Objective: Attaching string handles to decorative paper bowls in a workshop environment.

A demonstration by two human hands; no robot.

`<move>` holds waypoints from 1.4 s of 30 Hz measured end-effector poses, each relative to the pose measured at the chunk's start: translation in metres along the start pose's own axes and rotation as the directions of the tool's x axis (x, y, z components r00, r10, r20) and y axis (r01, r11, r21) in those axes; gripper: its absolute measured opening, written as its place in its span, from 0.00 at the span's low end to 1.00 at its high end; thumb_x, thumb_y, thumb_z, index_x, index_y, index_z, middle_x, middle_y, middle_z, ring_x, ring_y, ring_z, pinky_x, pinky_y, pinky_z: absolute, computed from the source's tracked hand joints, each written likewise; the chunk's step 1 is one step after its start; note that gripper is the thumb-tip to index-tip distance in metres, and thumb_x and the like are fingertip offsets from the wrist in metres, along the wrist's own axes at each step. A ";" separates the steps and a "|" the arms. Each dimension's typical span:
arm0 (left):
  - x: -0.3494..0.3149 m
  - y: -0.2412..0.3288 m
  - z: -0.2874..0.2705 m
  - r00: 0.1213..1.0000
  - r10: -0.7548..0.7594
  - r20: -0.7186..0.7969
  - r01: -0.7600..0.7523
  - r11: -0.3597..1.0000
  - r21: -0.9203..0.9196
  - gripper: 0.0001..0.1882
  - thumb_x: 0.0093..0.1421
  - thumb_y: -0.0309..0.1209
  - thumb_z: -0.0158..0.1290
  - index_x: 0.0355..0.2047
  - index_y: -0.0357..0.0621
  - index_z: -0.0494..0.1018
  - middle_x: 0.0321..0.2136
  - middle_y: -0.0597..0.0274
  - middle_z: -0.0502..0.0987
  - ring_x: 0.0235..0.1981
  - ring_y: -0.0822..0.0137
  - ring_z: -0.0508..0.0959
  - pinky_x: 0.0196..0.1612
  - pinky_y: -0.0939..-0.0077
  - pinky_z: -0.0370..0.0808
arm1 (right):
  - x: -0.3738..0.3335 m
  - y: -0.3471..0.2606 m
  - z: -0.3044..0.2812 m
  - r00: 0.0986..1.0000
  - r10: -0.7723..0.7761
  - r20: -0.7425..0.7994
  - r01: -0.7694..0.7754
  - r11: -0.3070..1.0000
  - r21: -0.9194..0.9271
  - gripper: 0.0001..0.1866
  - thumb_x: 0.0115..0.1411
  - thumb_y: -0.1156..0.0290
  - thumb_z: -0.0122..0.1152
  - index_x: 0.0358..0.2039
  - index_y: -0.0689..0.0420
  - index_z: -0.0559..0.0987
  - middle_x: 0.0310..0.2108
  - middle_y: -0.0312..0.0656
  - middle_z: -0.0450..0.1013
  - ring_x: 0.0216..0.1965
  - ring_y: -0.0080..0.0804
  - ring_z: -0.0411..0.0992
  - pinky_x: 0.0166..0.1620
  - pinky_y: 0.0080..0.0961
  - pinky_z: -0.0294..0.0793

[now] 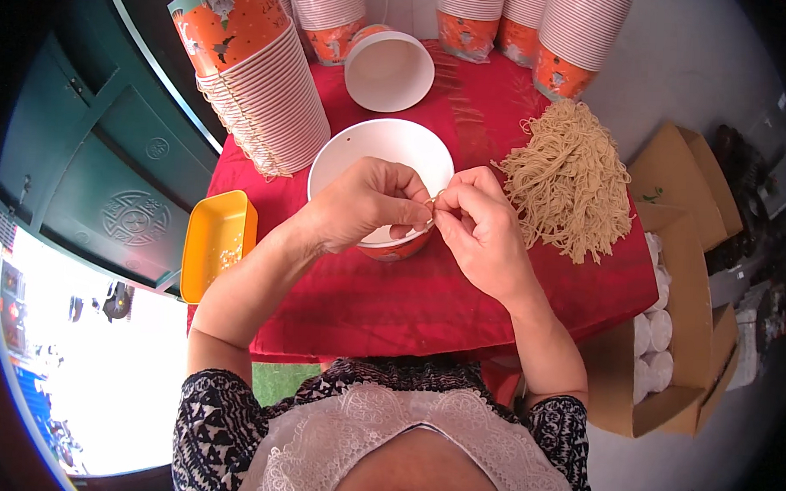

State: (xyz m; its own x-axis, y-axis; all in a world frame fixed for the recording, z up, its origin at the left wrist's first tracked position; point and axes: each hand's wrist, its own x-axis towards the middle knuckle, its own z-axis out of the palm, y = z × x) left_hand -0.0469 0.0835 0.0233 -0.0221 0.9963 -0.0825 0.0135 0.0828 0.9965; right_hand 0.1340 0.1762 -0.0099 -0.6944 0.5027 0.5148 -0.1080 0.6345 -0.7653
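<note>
A white-lined paper bucket with an orange outside stands on the table in front of me, its mouth facing up. A small dark hole shows in its far left inner wall. My left hand and my right hand meet over its right near rim, fingertips almost touching. Both are closed in a pinch on a thin pale cord, of which only a tiny part shows between the fingers. Whether the cord passes through the rim there is hidden by the fingers. A heaped pile of tan cords lies to the right.
At the left stands a tall stack of nested buckets with cords along its side. Nearer is a yellow tray holding small pale bits. Another bucket lies tipped behind. More stacks line the back; cardboard boxes stand right of the red-covered table.
</note>
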 end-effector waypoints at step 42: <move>-0.007 -0.025 0.031 0.770 0.626 -0.125 -0.238 0.464 0.853 0.08 0.55 0.17 0.59 0.34 0.35 0.72 0.30 0.52 0.79 0.31 0.56 0.82 0.34 0.67 0.78 | -0.001 0.018 0.009 0.981 -0.178 -0.077 0.164 0.973 -0.163 0.13 0.60 0.86 0.57 0.46 0.68 0.78 0.44 0.50 0.66 0.42 0.42 0.72 0.43 0.32 0.76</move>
State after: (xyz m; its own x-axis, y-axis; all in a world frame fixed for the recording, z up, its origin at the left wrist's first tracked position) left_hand -0.0160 0.0751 -0.0019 -0.1340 0.8160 0.5623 0.8644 -0.1812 0.4690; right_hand 0.1264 0.1824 -0.0278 -0.6073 0.4252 0.6711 -0.1032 0.7953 -0.5973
